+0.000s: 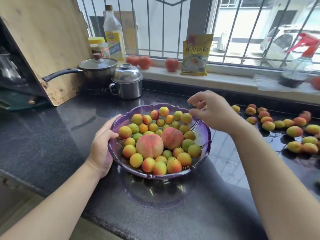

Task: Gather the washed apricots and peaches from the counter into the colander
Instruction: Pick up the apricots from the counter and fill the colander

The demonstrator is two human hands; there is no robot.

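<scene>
A home kitchen: saucepan (97,68) on a stove, oil bottle (113,34), dark stone counter (43,135) under a barred window (225,23).

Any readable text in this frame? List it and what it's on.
"食用碱面": on the yellow pouch on the windowsill.
Oil bottle: yellow label with a brand mark and blue characters, too blurred to read.
Yellow-lidded jar: label print too small to read.
Nothing else carries text.
</scene>
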